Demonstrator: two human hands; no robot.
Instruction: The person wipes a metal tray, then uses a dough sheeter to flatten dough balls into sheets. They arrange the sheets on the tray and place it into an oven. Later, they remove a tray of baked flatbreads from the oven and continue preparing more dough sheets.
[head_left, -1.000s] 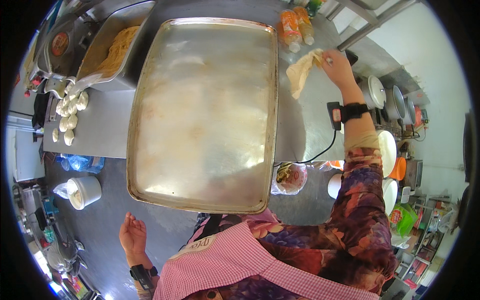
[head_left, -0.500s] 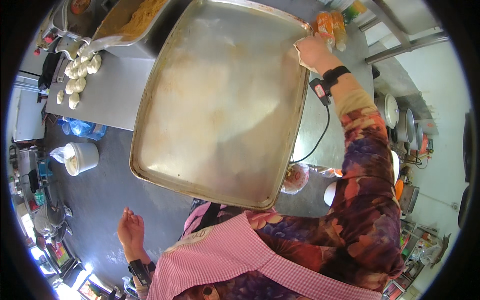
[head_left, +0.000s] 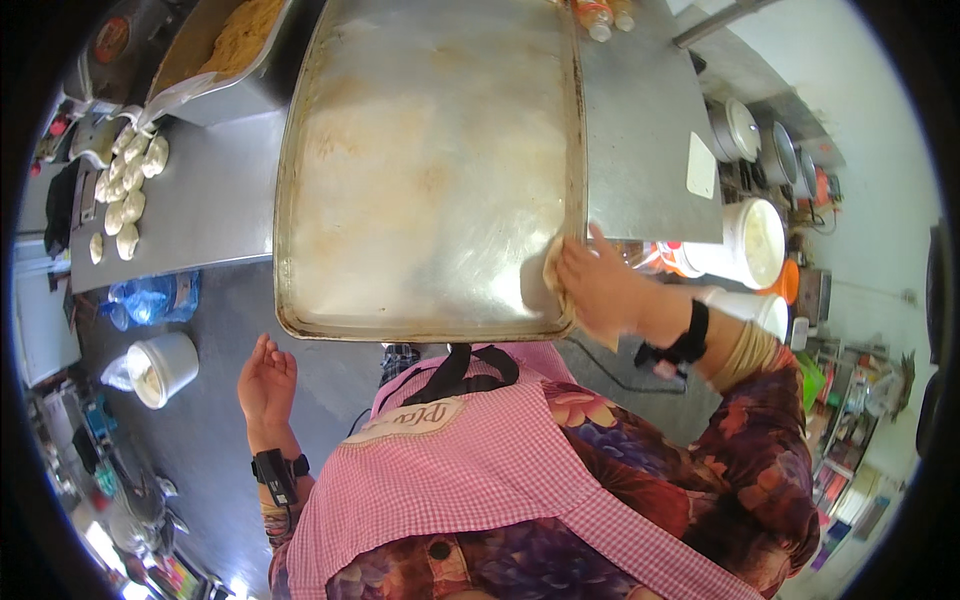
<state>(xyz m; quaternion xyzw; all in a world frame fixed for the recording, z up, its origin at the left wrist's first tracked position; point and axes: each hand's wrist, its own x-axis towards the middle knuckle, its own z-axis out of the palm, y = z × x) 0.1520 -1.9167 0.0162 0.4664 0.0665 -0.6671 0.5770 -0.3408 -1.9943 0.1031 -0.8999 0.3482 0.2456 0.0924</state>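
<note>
A big rectangular metal baking tray (head_left: 430, 200), stained brown in places, lies in front of me with its near edge jutting past the steel table. At the tray's near right corner, my right hand (head_left: 603, 292) is closed on a folded beige cloth (head_left: 553, 268) and presses it to the rim; the hand is slightly blurred. Most of the cloth is hidden under the fingers. My left hand (head_left: 267, 382) hangs off to the left of the tray, palm up and fingers loosely stretched, with nothing in it.
Several pale dough balls (head_left: 128, 185) sit on the steel table (head_left: 215, 190) at left, beside a metal bin (head_left: 215, 100) of orange-brown filling. Bottles (head_left: 597, 18) stand at the far right. A white bucket (head_left: 165, 368) is on the floor at left; more buckets (head_left: 750, 243) are at right.
My right hand has slid with the cloth from the tray's far right corner down to the near right corner. The tray appears straighter and farther up in view. My left hand stays empty.
</note>
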